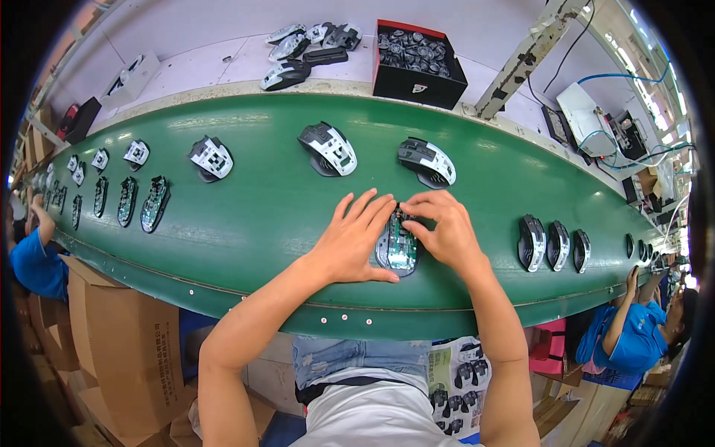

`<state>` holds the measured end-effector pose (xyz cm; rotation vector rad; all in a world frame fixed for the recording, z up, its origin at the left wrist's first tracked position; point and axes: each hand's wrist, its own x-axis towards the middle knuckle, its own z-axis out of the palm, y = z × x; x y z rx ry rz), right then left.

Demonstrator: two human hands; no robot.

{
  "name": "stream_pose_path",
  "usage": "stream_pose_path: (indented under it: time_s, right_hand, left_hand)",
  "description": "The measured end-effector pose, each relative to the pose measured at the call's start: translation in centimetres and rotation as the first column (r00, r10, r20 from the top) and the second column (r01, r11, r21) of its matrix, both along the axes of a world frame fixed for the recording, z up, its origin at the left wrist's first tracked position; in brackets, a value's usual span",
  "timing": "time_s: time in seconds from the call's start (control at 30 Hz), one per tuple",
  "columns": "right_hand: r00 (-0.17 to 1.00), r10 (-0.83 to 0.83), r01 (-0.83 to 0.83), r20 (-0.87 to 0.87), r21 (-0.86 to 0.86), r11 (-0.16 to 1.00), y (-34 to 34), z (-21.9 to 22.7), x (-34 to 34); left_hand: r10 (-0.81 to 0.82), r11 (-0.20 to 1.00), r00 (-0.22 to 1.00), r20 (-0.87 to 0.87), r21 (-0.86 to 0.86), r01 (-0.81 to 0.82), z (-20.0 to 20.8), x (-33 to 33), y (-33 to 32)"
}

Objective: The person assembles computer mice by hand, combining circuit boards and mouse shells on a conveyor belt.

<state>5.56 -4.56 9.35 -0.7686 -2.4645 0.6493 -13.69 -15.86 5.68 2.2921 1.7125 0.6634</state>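
Observation:
A computer mouse base with an exposed green circuit board (403, 249) lies on the green conveyor belt right in front of me. My left hand (352, 241) holds it from the left side, with the thumb along its near end and the outstretched fingers reaching its far end. Over the far right part of the board, my right hand (445, 227) is closed in a pinch. Whatever is between those fingertips is too small or hidden to make out. Beyond my hands lie two black and white mouse top shells, one here (427, 162) and one further left (328, 149).
More shells (211, 158) and circuit-board bases (155, 204) lie left on the belt; several mouse shells (532, 243) lie right. A box of dark round parts (421, 87) stands on the far ledge near a metal post (521, 63). Co-workers in blue (39, 261) sit at both sides.

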Motion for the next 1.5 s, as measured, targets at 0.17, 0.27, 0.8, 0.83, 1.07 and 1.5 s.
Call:
stream_pose_path:
  time_s: [0.17,0.27,0.8,0.83,1.07,1.5]
  right_hand:
    - [0.995,0.009,-0.018,-0.1,-0.087,0.996,-0.1,-1.6,1.0]
    - [0.987,0.028,-0.045,-0.155,-0.103,0.994,0.1,-2.6,0.5]
    - [0.935,-0.343,0.287,0.088,0.377,0.88,7.4,-3.2,-2.0]
    - [0.945,-0.322,0.281,0.055,0.364,0.888,7.1,-3.1,-1.4]
    - [0.976,-0.187,0.193,-0.11,0.052,0.98,-1.5,2.7,1.5]
    - [0.971,-0.216,0.189,0.099,0.229,0.955,-6.7,-1.2,-0.8]
  left_hand:
    - [-0.007,1.0,1.0,-0.026,-0.009,0.007,0.4,0.2,0.1]
    - [-0.014,1.0,0.999,-0.032,-0.022,0.014,0.3,0.2,0.1]
    - [0.204,0.927,0.976,-0.081,0.337,-0.166,0.8,0.9,-0.4]
    - [0.212,0.924,0.974,-0.079,0.342,-0.173,0.8,0.7,-0.5]
    - [0.019,0.986,0.959,0.283,0.152,-0.065,0.1,-0.5,-1.3]
    - [0.264,0.916,0.848,0.46,0.156,-0.37,0.0,-3.1,-0.1]
